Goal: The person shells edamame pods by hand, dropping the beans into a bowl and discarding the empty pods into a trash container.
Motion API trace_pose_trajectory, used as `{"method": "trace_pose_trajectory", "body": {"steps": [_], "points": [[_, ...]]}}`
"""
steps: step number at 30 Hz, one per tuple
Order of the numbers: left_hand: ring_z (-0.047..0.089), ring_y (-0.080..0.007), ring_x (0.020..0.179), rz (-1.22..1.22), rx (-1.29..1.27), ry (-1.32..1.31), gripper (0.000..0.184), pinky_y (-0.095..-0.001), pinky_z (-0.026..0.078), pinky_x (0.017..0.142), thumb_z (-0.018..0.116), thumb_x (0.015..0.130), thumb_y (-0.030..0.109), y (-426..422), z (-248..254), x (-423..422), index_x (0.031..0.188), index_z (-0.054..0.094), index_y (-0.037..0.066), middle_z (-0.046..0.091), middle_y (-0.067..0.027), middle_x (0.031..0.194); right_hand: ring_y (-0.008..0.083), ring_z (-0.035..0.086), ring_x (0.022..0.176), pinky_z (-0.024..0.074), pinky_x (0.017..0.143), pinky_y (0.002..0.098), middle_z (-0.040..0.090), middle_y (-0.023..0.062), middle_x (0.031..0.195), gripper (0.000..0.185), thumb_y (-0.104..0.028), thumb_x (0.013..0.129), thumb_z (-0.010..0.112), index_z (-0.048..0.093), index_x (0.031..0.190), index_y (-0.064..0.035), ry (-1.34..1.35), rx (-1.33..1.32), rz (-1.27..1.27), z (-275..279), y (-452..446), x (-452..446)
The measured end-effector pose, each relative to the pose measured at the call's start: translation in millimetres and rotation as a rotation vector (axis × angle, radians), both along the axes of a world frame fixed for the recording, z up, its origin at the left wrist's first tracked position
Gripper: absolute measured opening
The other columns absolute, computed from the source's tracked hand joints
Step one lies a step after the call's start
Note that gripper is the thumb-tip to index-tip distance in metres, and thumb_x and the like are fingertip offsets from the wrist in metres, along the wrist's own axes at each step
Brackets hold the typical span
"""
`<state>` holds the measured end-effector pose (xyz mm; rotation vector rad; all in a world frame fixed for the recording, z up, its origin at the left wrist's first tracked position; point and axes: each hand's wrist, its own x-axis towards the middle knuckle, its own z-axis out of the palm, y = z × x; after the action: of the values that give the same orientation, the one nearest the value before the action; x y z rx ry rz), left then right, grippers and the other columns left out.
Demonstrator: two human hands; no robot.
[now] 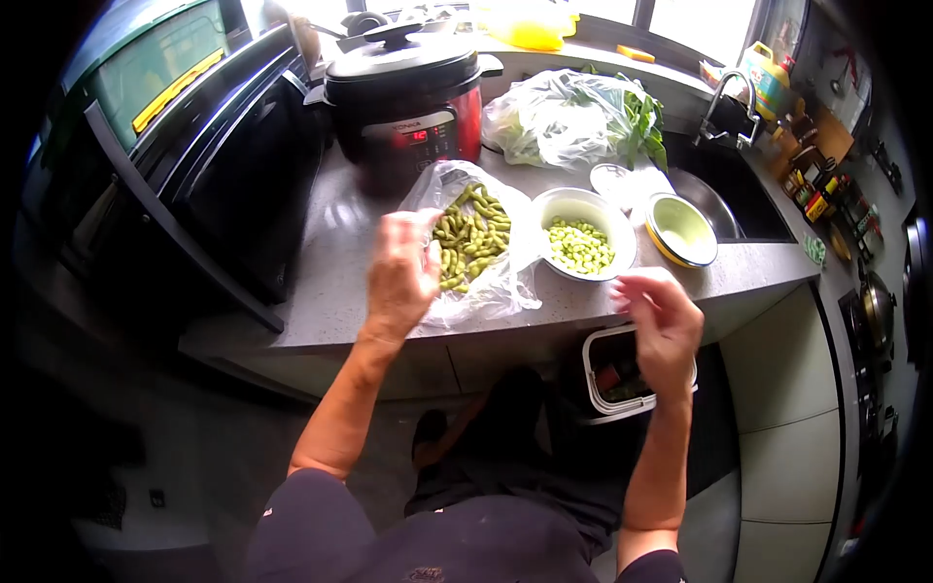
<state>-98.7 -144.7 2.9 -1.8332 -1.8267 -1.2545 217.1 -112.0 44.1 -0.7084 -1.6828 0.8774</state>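
My left hand (pixel 400 267) is at the left edge of a clear plastic bag (pixel 505 296) spread on the counter. Its bent fingers are smeared by motion, so their grip is unclear. Green soybean pods (pixel 473 236) lie in a heap on the bag. To the right stands a white bowl (pixel 625 233) with shelled green soybeans (pixel 580 246) in it. My right hand (pixel 665 325) hovers in front of the bowl, above a bin. Its fingers are curled in against the thumb; anything between them is too small or hidden to make out.
Below the counter edge is a white-rimmed bin (pixel 590 374) with dark contents. A pressure cooker (pixel 403 107) stands behind the pods. A plastic bag of leafy greens (pixel 564 121), stacked bowls (pixel 682 230) and a sink (pixel 708 194) with a tap (pixel 731 102) are at the back right.
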Motion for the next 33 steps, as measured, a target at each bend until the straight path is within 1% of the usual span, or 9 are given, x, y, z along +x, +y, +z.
{"method": "trace_pose_trajectory", "body": {"steps": [2,6,7,10,12,18,22,30,33], "points": [[0.055,-0.0376,0.121,0.207,-0.051,-0.067,0.065,-0.0457,0.045,0.104,0.074,0.087,0.03,-6,-19,-35,0.141,0.048,0.004,0.054,-0.02,0.129,0.0174,0.069,0.094,0.0554,0.081,0.0288,0.072,0.01,0.104,0.019,0.0,0.099,0.057,0.071,0.112,0.0013,-0.135,0.078,0.083,16,9,-49],[0.056,-0.0386,0.122,0.235,-0.378,-0.19,0.073,-0.0486,0.046,0.101,0.075,0.083,0.05,20,-37,-50,0.135,0.054,0.005,0.056,-0.0215,0.131,0.0308,0.07,0.102,0.054,0.091,0.038,0.071,0.0202,0.111,0.023,-0.014,0.098,0.059,0.071,0.115,-0.0032,-0.433,0.255,0.142,-14,82,-157],[0.062,-0.0293,0.11,0.192,-0.404,-0.132,0.053,-0.0423,0.049,0.093,0.074,0.088,0.044,29,-35,-53,0.12,0.061,0.003,0.063,-0.018,0.116,0.0347,0.068,0.104,0.0531,0.092,0.04,0.071,0.0221,0.111,0.025,-0.016,0.096,0.059,0.07,0.116,-0.0035,-0.61,0.25,0.059,-28,106,-180],[0.066,-0.0265,0.097,-0.004,-0.343,-0.505,0.035,-0.0394,0.052,0.084,0.069,0.093,0.036,58,-39,-74,0.109,0.062,0.006,0.068,-0.0103,0.103,0.038,0.066,0.109,0.052,0.095,0.0437,0.07,0.0226,0.111,0.031,-0.02,0.092,0.057,0.07,0.117,-0.005,-0.828,0.181,-0.025,-40,145,-211],[0.051,-0.0058,0.08,-0.3,-0.167,-0.955,0.016,-0.0245,0.045,0.071,0.054,0.105,0.021,64,-29,-69,0.103,0.06,0.005,0.056,0.003,0.086,0.0373,0.065,0.111,0.0513,0.096,0.0446,0.07,0.0214,0.112,0.035,-0.022,0.091,0.056,0.069,0.118,-0.0053,-0.877,0.19,-0.067,-52,160,-218],[0.05,-0.0046,0.083,-0.685,0.043,-1.355,0.017,-0.0213,0.044,0.072,0.043,0.108,0.018,72,11,-49,0.11,0.057,0.008,0.055,0.0033,0.093,0.0357,0.065,0.11,0.0494,0.098,0.0438,0.07,0.0199,0.113,0.044,-0.035,0.093,0.059,0.063,0.125,-0.0049,-0.919,0.283,-0.149,-51,144,-213],[0.062,-0.0282,0.117,-0.931,0.065,-1.551,0.031,-0.0451,0.051,0.103,0.034,0.103,0.018,63,15,-59,0.124,0.054,0.005,0.063,-0.0157,0.126,0.0359,0.066,0.109,0.0499,0.097,0.0441,0.07,0.0199,0.113,0.044,-0.04,0.093,0.059,0.067,0.119,-0.0043,-1.011,0.194,-0.18,-36,129,-208],[0.063,-0.027,0.118,-0.707,0.065,-1.258,0.032,-0.047,0.052,0.103,0.035,0.103,0.02,50,10,-79,0.125,0.054,0.004,0.065,-0.0155,0.125,0.0361,0.068,0.097,0.0523,0.087,0.046,0.071,0.0185,0.103,0.027,-0.026,0.088,0.061,0.071,0.107,-0.0085,-0.822,0.366,-0.147,-52,125,-211],[0.063,-0.0168,0.099,-0.498,0.008,-1.026,0.024,-0.0333,0.052,0.087,0.039,0.105,0.018,44,-6,-91,0.117,0.056,0.005,0.066,-0.0086,0.109,0.0359,0.069,0.089,0.0526,0.081,0.047,0.071,0.0167,0.094,0.019,-0.017,0.083,0.06,0.071,0.097,-0.0076,-0.798,0.364,-0.069,-33,112,-204]]}}
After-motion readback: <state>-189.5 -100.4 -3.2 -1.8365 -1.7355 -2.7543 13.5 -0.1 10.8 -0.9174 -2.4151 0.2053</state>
